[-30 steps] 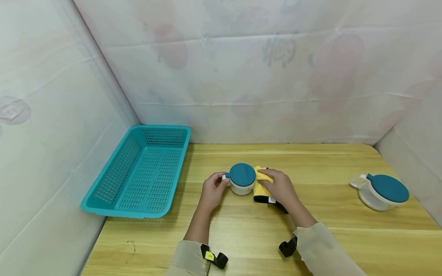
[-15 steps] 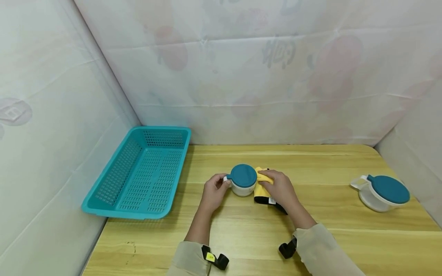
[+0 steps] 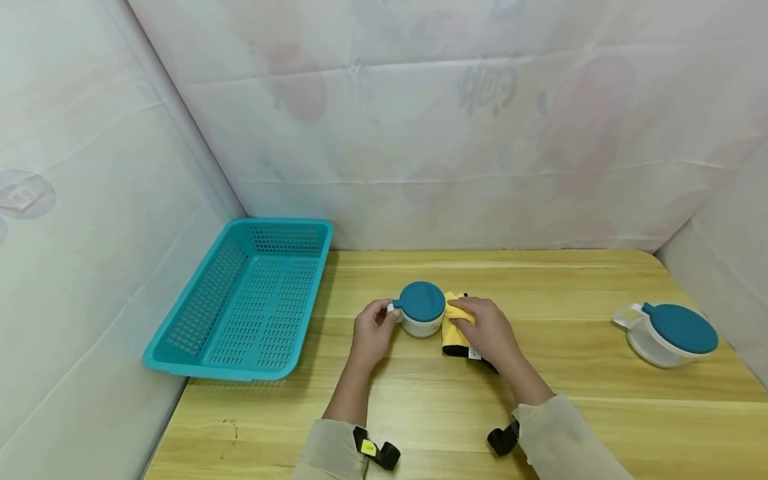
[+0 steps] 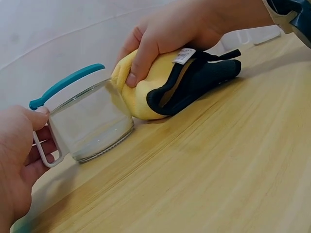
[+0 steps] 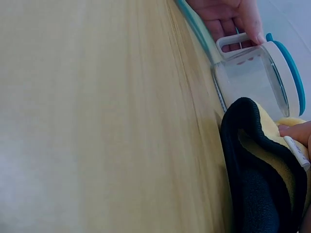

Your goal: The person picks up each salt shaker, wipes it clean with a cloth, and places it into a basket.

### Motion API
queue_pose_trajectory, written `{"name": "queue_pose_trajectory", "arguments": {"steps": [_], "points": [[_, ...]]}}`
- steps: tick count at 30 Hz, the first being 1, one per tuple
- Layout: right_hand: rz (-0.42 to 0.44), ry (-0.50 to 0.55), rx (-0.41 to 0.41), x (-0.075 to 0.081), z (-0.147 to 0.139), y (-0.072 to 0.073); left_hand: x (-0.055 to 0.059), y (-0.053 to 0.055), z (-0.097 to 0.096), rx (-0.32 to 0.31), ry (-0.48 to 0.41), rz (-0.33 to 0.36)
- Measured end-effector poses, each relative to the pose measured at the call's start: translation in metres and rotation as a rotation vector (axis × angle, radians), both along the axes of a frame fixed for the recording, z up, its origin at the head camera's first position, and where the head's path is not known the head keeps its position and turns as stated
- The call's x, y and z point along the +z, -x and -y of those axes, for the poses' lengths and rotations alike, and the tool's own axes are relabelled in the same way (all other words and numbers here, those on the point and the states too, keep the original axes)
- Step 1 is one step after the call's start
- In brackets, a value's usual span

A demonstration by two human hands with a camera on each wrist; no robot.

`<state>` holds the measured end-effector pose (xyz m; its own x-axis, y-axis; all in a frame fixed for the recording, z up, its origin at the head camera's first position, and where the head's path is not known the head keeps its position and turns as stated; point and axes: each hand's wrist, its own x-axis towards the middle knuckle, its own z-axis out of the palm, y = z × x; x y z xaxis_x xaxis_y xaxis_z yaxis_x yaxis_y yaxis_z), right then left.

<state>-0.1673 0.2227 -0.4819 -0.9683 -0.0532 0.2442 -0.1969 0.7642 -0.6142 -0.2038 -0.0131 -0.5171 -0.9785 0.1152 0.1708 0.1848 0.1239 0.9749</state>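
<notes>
A clear glass jar [image 4: 92, 124] with a teal lid [image 3: 423, 301] and a white handle [image 4: 43, 150] stands on the wooden table. My left hand [image 3: 373, 331] grips that handle, with the thumb on top beside the lid's tab. Against the jar's right side lies a folded yellow cloth with black edging [image 3: 456, 333] and a small white tag. My right hand [image 3: 487, 327] grips this cloth and holds it to the glass. In the left wrist view the jar's lid looks slightly raised at a slant. The right hand's fingertips are partly hidden by the cloth.
A teal perforated basket [image 3: 312, 293] stands at the table's left, by the wall. At the right side stands a second teal-lidded jar [image 3: 672, 337], its handle pointing left. Pale printed fabric [image 3: 420, 133] hangs behind the table [image 3: 432, 413].
The jar shifts very slightly, while both hands keep their hold on handle and cloth. The cloth's folds under the right fingers have changed a little.
</notes>
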Motion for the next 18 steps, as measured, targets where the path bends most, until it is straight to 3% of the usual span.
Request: {"name": "queue_pose_trajectory", "arguments": {"steps": [7,15,18], "points": [[-0.035,-0.033,0.008,-0.004,0.005,-0.007,0.0,0.001,-0.001,0.032,0.011,-0.007],[-0.068,-0.066,0.054,-0.006,0.012,-0.013,0.035,-0.016,0.007,0.011,0.04,-0.007],[-0.086,-0.073,0.069,-0.005,0.014,-0.015,0.038,-0.017,0.009,0.012,0.038,0.006]]}}
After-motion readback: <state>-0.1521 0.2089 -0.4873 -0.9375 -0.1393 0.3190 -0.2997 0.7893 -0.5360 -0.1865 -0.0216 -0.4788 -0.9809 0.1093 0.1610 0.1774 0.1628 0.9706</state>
